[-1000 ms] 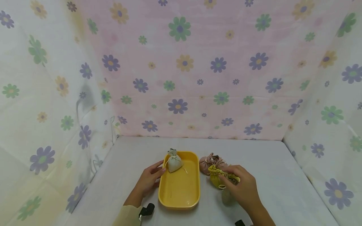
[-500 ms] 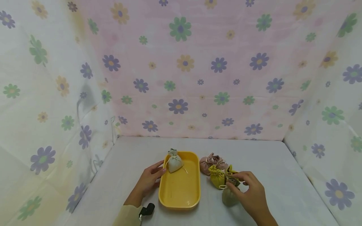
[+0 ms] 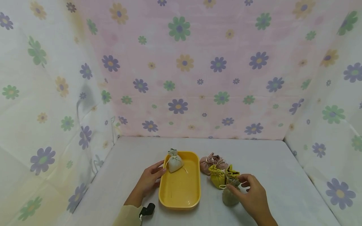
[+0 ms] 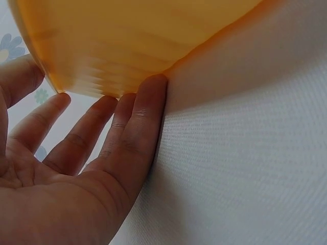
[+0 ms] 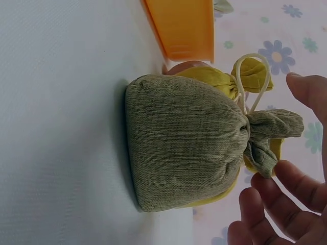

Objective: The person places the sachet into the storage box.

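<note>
My left hand (image 3: 150,179) touches the side of the yellow tray (image 3: 179,201). In the left wrist view its extended fingers (image 4: 148,102) meet the tray's outer wall low by the table, and the thumb lies near the rim. A pale drawstring pouch (image 3: 175,163) leans at the tray's far left corner. The right hand (image 3: 250,194) is beside a grey-green drawstring pouch (image 5: 184,138) that stands upright on the table. Its thumb is spread away, while the fingertips are right at the pouch's gathered top. Yellow pouches (image 3: 217,178) stand just behind.
Dusky pink pouches (image 3: 207,164) sit behind the yellow ones, right of the tray. A black wrist-camera mount (image 3: 147,209) shows by the left sleeve. Flower-patterned curtains (image 3: 181,78) hang around the white table (image 3: 135,144).
My right hand has drawn back to the right, from over the yellow pouches to beside the grey-green one, and its fingers have spread. The left hand and tray stay put.
</note>
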A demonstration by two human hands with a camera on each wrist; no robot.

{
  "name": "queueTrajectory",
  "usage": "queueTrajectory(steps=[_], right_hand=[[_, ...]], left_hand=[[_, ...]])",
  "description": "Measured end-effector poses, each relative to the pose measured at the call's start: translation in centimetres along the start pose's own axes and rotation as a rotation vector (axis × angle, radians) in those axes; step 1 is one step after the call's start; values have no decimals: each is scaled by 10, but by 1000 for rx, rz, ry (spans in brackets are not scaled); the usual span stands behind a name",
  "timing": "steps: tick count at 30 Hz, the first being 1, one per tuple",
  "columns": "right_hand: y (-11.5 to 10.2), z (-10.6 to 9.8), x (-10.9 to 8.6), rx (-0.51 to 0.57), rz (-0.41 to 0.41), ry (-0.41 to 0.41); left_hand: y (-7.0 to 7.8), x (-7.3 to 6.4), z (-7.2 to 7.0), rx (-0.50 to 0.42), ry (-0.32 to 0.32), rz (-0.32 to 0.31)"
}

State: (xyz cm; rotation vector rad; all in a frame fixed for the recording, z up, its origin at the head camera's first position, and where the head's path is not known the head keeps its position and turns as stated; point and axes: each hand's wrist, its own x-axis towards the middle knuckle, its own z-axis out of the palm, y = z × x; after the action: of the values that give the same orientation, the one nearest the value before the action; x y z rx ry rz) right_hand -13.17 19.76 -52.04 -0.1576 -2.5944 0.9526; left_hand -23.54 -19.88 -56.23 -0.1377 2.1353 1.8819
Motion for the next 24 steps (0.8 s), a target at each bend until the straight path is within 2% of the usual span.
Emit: queueTrajectory(steps=[4,9,17,24], right_hand=[[1,1,1,11,35,-29],[4,5,2,11,40,-28],[10,10,1,24,-19,44],[9,10,-1,46,-63,61]], left_hand=[[-1,1,-1,17,0,-5],[-3,3,-3,19,-5,-8],[-3,4,-3,25,-3,-6],[-4,4,-3,32,5,-19]])
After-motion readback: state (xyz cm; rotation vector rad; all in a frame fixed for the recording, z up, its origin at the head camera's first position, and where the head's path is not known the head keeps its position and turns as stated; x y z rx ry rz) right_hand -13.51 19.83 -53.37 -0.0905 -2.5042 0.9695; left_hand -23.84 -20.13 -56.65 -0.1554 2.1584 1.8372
